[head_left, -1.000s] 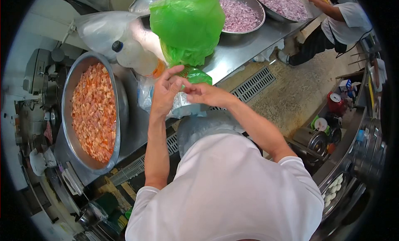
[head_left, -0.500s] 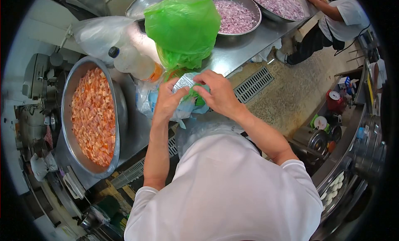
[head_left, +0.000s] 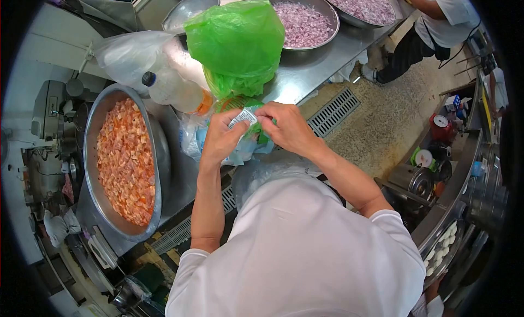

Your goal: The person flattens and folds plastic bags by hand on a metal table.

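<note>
Near the middle of the head view, a printed plastic packet (head_left: 244, 117) sits between both hands. The left hand (head_left: 219, 138) grips its left side; the right hand (head_left: 291, 128) has thumb and fingers pinched at its right. The green plastic bag (head_left: 236, 41) lies just above, a dark-capped bottle (head_left: 177, 91) to the upper left, and a metal basin (head_left: 162, 153) of diced raw meat (head_left: 125, 161) at left.

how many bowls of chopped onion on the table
2: first bowl just right of the green bag, second bowl farther right; others may be hidden past the top edge.
</note>
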Action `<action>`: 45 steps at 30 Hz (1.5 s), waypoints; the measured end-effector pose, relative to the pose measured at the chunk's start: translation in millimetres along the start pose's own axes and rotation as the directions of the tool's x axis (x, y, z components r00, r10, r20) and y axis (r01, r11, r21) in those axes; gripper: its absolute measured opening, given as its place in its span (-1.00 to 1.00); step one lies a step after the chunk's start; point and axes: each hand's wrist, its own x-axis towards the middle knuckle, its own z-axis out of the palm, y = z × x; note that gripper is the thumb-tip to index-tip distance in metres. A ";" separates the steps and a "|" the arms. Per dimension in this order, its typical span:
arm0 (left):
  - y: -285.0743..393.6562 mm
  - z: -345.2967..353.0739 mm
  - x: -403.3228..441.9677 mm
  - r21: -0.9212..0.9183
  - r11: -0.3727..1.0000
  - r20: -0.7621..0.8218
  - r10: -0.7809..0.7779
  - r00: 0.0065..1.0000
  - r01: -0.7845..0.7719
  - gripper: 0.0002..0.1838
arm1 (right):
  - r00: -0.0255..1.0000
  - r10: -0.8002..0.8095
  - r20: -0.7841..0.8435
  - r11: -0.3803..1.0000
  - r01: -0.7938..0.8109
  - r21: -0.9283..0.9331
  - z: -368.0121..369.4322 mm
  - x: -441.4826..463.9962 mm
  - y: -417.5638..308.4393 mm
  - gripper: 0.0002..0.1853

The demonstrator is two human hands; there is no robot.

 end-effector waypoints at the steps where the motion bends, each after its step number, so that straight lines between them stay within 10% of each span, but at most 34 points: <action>1: 2.4 -1.2 -0.5 0.002 1.000 0.011 -0.012 1.000 0.012 -0.80 | 1.000 -0.007 0.001 1.000 0.007 -0.013 -0.7 0.5 0.5 -0.86; 12: 7.6 -16.1 -1.5 0.043 0.997 -0.203 -0.056 0.978 0.066 -0.80 | 0.938 -0.245 -0.246 0.944 0.174 -0.279 -45.4 74.3 -19.8 -0.85; 15: 35.4 -12.0 9.1 0.142 0.968 -0.346 0.244 0.906 -0.207 -0.82 | 0.917 -0.360 -0.172 0.882 0.275 -0.382 -53.6 114.9 -27.0 -0.83; 18: 58.2 -27.5 24.2 0.578 0.811 -0.386 0.364 0.848 -0.085 -0.78 | 0.914 -0.366 -0.177 0.844 0.246 -0.476 -53.6 141.9 -23.4 -0.82; 21: 72.0 -35.9 54.0 0.614 0.753 -0.459 0.585 0.669 -0.236 -0.77 | 0.907 -0.384 -0.171 0.821 0.251 -0.513 -52.2 148.1 -23.4 -0.82; 30: 79.3 -33.3 69.0 0.754 0.598 -0.212 0.613 0.761 -0.271 -0.54 | 0.979 -0.172 -0.113 0.980 0.158 -0.124 -67.0 122.9 -57.6 -0.84; 37: 78.1 -31.3 71.0 0.768 0.595 -0.241 0.610 0.755 -0.236 -0.58 | 0.551 -0.803 -0.228 0.540 0.511 -0.669 -69.1 183.1 -62.0 -0.87; 45: 69.4 -35.0 77.6 0.764 0.572 -0.224 0.670 0.707 -0.300 -0.59 | 0.518 -0.802 0.297 0.168 0.674 -0.719 -68.1 163.1 -24.4 -0.75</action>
